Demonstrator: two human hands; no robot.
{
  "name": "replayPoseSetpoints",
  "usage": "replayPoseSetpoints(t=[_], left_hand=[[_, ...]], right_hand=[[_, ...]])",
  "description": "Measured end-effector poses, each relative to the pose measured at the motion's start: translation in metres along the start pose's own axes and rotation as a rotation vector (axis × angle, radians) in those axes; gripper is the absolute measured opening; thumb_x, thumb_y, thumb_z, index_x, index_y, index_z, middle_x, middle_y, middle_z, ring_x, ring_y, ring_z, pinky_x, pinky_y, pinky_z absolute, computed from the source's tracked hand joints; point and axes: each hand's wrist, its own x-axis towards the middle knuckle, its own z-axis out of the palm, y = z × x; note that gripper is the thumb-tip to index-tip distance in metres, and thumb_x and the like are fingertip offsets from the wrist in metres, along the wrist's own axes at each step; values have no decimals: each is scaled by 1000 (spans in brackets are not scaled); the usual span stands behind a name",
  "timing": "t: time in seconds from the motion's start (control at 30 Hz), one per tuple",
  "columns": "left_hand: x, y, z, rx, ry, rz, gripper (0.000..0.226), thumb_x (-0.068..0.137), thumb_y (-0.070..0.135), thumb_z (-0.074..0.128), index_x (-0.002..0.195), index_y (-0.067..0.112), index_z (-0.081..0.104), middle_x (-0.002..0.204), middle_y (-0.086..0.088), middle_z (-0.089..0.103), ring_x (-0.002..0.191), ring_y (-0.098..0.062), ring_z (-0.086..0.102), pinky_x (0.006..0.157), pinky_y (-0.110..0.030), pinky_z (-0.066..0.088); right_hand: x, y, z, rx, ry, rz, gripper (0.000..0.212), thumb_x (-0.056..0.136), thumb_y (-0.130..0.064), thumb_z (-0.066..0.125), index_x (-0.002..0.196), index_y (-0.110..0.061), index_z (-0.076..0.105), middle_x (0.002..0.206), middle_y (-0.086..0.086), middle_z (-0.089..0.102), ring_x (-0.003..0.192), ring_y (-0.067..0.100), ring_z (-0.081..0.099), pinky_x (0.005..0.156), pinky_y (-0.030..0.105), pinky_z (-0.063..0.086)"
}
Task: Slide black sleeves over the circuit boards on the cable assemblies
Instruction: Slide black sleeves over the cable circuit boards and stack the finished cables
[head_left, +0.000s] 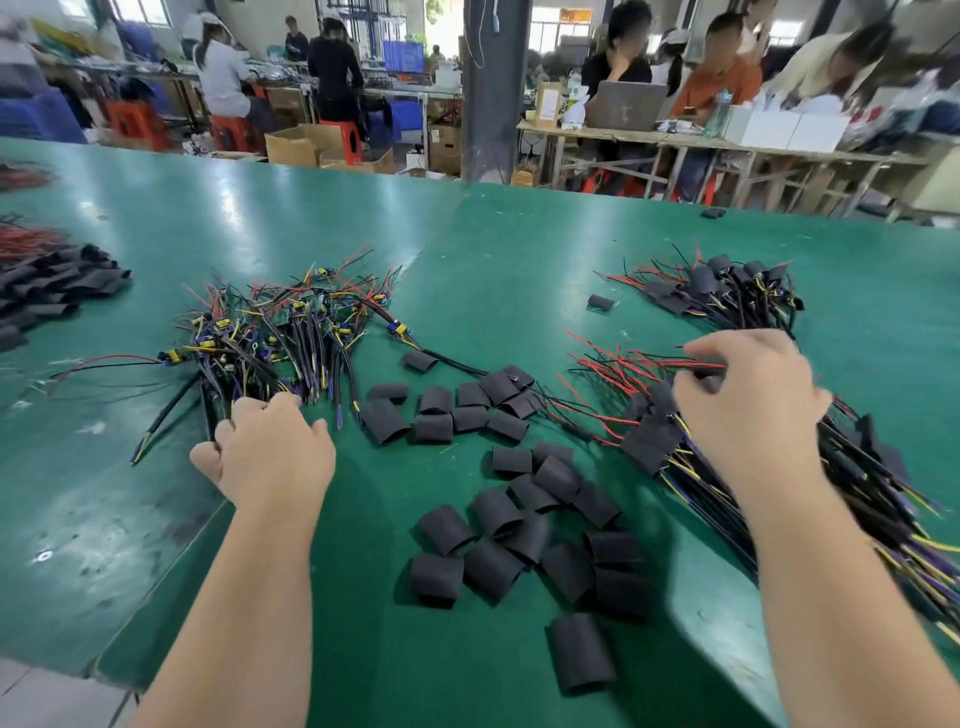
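Observation:
Several loose black sleeves (524, 525) lie scattered on the green table (467, 249) between my arms. To the left sits a tangled pile of unsleeved cable assemblies (280, 332) with green circuit boards showing. My left hand (270, 447) is at the near edge of that pile, fingers curled around black cable ends. On the right lies a bundle of sleeved assemblies (675, 436) with red and black wires. My right hand (748, 400) is over it, fingertips pinching a black sleeved piece at the wires.
A second heap of sleeved assemblies (727, 291) lies at the far right. More black sleeves (57, 291) and red wires are stacked at the left edge. One stray sleeve (601, 302) lies alone. The table's near edge runs at bottom left. People work at benches beyond.

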Motion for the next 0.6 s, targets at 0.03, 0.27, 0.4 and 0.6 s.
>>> replayPoseSetpoints(t=[0.03,0.27,0.4,0.6], left_hand=[[2,-1,0,-20,18,-12,36,90,32,61,122,16,58,119,-18,52,110,-37,49,91,-40,28],[18,-8,-5,-146,6,-142,15,90,22,55,87,15,67,79,-11,63,78,-29,50,84,-40,31],[12,-9,-13,-229,147,-160,20,86,17,48,83,16,68,56,-2,51,57,-22,40,85,-40,31],[-5,3,-20,-556,514,65,25,96,21,38,102,14,61,84,0,74,70,-24,58,96,-37,30]], right_hand=[[-8,-3,6,27,3,-34,24,81,-16,65,104,-22,71,119,7,58,114,31,50,92,43,33],[-46,-16,41,120,-92,-249,16,82,-12,66,95,-21,70,108,-3,62,107,22,54,88,33,25],[-54,-19,48,173,-109,-304,15,82,-10,67,92,-20,70,104,-5,63,104,21,56,84,26,18],[-59,-25,51,388,-115,-357,16,80,0,66,86,-15,71,89,-3,67,84,16,62,84,33,48]])
